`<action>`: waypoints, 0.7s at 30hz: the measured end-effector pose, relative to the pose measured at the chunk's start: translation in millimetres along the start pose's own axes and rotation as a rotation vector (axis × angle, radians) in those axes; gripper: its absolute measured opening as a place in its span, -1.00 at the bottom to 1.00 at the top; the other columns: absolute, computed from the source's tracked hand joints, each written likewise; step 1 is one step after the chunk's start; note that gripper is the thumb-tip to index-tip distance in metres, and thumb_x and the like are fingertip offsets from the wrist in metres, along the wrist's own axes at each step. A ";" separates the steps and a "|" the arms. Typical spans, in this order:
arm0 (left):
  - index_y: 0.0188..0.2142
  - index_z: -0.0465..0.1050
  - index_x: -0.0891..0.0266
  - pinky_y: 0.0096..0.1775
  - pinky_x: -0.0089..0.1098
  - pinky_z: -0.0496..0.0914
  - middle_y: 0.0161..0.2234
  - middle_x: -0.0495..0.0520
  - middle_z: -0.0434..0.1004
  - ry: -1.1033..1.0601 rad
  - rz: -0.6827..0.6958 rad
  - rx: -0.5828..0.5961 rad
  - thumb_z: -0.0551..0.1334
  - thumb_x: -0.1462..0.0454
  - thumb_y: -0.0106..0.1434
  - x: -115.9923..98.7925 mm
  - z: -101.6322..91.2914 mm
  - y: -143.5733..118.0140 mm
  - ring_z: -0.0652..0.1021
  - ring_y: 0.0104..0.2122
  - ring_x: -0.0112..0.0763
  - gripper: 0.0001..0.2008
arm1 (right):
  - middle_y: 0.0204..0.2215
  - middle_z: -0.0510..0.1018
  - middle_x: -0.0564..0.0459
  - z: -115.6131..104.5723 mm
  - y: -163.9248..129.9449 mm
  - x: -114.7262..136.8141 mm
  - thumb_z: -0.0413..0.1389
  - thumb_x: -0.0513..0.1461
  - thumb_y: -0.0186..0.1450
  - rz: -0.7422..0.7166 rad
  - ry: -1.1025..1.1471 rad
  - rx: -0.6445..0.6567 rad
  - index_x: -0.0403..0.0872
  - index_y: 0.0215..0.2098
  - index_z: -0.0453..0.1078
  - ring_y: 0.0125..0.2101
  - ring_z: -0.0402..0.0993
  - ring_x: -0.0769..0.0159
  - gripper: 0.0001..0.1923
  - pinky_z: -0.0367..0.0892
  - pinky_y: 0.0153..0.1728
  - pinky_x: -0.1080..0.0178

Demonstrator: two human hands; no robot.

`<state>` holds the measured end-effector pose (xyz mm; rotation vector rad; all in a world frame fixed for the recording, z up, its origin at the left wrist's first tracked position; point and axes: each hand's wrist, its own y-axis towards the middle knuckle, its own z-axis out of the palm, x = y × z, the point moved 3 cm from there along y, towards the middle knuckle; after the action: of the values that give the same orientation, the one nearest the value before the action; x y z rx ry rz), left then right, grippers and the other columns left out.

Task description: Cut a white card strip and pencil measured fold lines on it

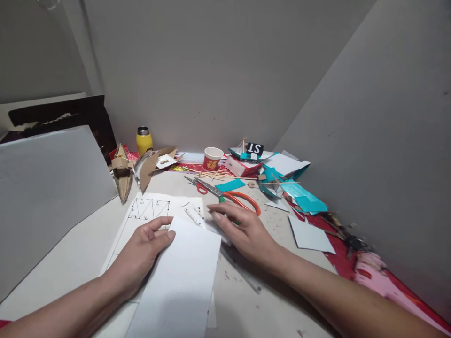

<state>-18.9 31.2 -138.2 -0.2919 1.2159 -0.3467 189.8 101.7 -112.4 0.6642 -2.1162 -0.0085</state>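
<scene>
A pale counter (81, 263) tucked into a grey-walled corner carries the clutter of paper-model work. A large grey board (45, 188) leans at the left edge, with a dark panel (70, 115) behind it. Nearest the viewer, a blank white sheet (179, 286) lies over a drawing sheet (148, 209) marked with a ruled grid of triangles. The left hand (141, 256) rests flat on the overlap, fingers loosely curled and thumb touching the blank sheet's top edge; its grip is relaxed and closes on nothing. The right hand (246, 232) lies palm down just right of the sheets, fingers stretched over a clear plastic ruler (197, 217) that lies across the drawing's upper right corner; its grip is open, the fingertips pressing down rather than clasping. Just beyond those fingers lie orange-handled scissors (243, 199), with a smaller red-handled pair (199, 187) beside them. A white card (310, 234) sits farther right, near teal paper scraps (306, 199) and a red cloth (347, 263) along the wall. At the back stand a cardboard boat model (123, 176), a yellow flask (143, 140), a red paper cup (213, 158), loose wooden skewers (214, 174) and a small teal-and-white model (250, 152) bearing the characters "1S".
</scene>
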 end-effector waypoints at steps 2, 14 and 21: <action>0.16 0.28 0.19 -0.35 -0.39 0.42 -0.36 0.06 0.66 0.009 0.006 0.005 0.38 0.15 0.18 1.9 0.5 -1.1 0.59 -0.45 -0.38 -0.41 | -0.32 0.57 -0.02 5.8 -5.2 4.9 0.08 -0.06 0.34 0.105 0.181 0.155 -0.09 -0.27 0.52 -0.31 0.46 0.23 -0.71 0.32 -0.30 0.24; -0.30 0.58 0.33 -0.41 -0.34 0.49 -0.46 0.15 0.64 -0.288 -0.139 -0.076 0.19 0.17 0.30 -11.9 -8.0 8.3 0.60 -0.50 -0.30 -0.73 | -0.75 0.31 0.25 -8.2 10.8 -13.9 0.35 -0.05 0.08 0.469 0.841 0.032 -0.12 -0.49 0.34 -0.78 0.05 0.61 -0.63 -0.01 -0.75 0.46; 0.10 0.40 0.24 -0.32 -0.36 0.54 0.02 0.32 0.55 -0.071 0.046 0.132 0.31 0.25 0.25 -14.9 0.4 -0.5 0.65 -0.24 -0.22 -0.57 | -0.16 0.55 -0.01 -2.6 3.4 2.1 0.36 -0.19 0.08 0.440 0.986 -0.097 -0.03 -0.14 0.42 -0.38 0.55 0.33 -0.61 0.46 -0.51 0.37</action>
<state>-23.2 36.9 -125.1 -0.1607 1.1232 -0.3724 189.3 104.3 -108.5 0.0681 -1.2434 0.3801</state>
